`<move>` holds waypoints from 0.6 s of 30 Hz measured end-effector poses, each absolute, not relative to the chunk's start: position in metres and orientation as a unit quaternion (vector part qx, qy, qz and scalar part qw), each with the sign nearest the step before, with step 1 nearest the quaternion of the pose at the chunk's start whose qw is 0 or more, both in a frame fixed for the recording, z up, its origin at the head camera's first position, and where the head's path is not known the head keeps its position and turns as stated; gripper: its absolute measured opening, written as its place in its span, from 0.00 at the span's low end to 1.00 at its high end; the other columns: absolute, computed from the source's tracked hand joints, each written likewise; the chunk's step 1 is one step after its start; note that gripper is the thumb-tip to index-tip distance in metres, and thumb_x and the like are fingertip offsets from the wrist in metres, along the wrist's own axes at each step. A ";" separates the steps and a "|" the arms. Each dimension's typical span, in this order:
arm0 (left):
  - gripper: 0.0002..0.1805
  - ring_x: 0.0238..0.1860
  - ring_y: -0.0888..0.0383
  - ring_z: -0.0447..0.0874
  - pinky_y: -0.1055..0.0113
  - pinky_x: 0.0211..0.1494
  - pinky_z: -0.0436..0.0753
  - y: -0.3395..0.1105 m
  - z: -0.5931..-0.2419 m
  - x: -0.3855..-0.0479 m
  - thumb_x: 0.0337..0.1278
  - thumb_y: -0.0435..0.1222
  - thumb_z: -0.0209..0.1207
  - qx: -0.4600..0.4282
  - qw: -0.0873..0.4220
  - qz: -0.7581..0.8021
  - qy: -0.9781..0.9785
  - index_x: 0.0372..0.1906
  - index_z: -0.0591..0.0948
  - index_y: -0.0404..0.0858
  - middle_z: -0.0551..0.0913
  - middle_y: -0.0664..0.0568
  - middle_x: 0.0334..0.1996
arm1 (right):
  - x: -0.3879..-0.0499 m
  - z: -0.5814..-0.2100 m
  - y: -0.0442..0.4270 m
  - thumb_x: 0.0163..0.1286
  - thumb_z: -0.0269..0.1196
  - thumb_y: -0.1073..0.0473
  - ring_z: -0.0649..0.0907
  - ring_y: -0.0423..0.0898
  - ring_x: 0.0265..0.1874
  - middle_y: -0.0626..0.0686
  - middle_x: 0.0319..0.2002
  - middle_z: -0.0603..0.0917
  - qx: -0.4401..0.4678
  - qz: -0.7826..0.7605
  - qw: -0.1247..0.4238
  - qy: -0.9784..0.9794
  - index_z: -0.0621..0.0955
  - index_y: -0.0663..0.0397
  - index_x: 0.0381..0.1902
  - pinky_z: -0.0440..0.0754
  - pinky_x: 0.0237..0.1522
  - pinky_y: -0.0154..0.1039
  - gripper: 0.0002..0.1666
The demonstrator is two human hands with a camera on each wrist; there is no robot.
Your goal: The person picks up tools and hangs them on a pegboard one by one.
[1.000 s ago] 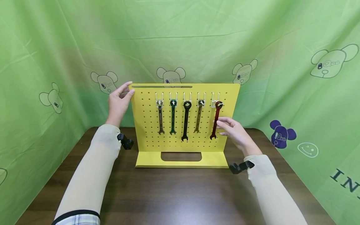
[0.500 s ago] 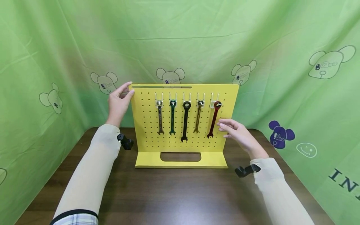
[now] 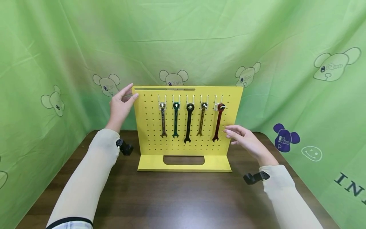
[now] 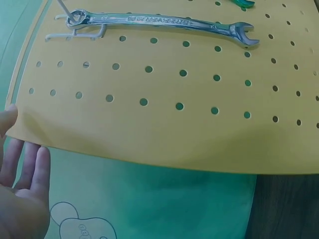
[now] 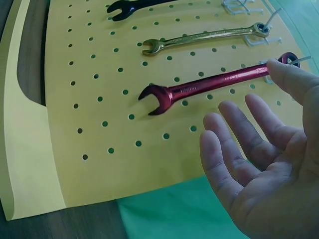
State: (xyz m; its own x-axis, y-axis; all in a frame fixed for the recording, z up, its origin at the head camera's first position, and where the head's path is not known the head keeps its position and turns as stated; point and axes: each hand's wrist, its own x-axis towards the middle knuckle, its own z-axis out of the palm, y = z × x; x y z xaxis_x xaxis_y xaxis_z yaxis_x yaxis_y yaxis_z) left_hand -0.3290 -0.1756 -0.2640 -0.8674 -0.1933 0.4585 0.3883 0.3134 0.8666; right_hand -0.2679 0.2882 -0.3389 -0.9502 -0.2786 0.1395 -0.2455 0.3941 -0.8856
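Observation:
A yellow pegboard [image 3: 208, 143] stands upright on the table. On its hooks hang a silver wrench [image 3: 163, 122], a green wrench [image 3: 175, 122], a black wrench [image 3: 188, 124], a gold wrench [image 3: 201, 121] and a red wrench [image 3: 218, 124]. My left hand [image 3: 120, 106] holds the board's upper left corner, thumb on the front and fingers at the edge, partly hidden behind it in the left wrist view. Beside the board's right edge, my right hand [image 3: 247, 140] holds nothing, its fingers loosely bent and apart from the red wrench [image 5: 214, 84].
The dark wooden table [image 3: 177, 197] extends in front of the board's yellow foot [image 3: 148, 163]. A green printed curtain [image 3: 200, 38] surrounds the table at the back and sides. Black wrist cameras [image 3: 125, 147] sit on both sleeves.
My right hand has let go of the red wrench and drawn back right and downward. The red wrench swung slightly on its hook. My left hand stays at the corner, its arm shifting slightly left.

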 end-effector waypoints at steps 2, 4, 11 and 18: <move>0.30 0.61 0.52 0.78 0.63 0.62 0.78 -0.178 -0.264 -0.327 0.63 0.46 0.67 -0.076 0.236 -0.580 -0.776 0.70 0.74 0.54 0.77 0.50 0.65 | -0.268 -0.340 0.290 0.80 0.54 0.50 0.77 0.55 0.59 0.68 0.67 0.71 -0.156 -0.527 0.016 0.835 0.66 0.67 0.71 0.83 0.52 0.41 0.32; 0.33 0.63 0.52 0.77 0.62 0.63 0.77 -0.180 -0.263 -0.324 0.63 0.48 0.67 -0.088 0.220 -0.576 -0.783 0.72 0.71 0.54 0.75 0.50 0.67 | -0.267 -0.340 0.291 0.80 0.54 0.50 0.78 0.55 0.59 0.68 0.67 0.71 -0.156 -0.525 0.015 0.836 0.65 0.67 0.71 0.83 0.51 0.40 0.32; 0.42 0.70 0.51 0.68 0.55 0.70 0.71 -0.187 -0.263 -0.317 0.64 0.55 0.63 -0.112 0.158 -0.555 -0.809 0.78 0.58 0.57 0.63 0.54 0.75 | -0.267 -0.341 0.293 0.80 0.54 0.49 0.79 0.47 0.56 0.68 0.67 0.71 -0.150 -0.524 0.019 0.839 0.65 0.67 0.71 0.83 0.52 0.42 0.34; 0.46 0.74 0.52 0.60 0.49 0.73 0.63 -0.195 -0.275 -0.308 0.67 0.53 0.61 -0.125 0.119 -0.546 -0.820 0.81 0.47 0.56 0.53 0.57 0.79 | -0.264 -0.346 0.298 0.80 0.54 0.46 0.79 0.53 0.58 0.68 0.66 0.72 -0.139 -0.515 0.018 0.846 0.66 0.65 0.72 0.82 0.53 0.44 0.34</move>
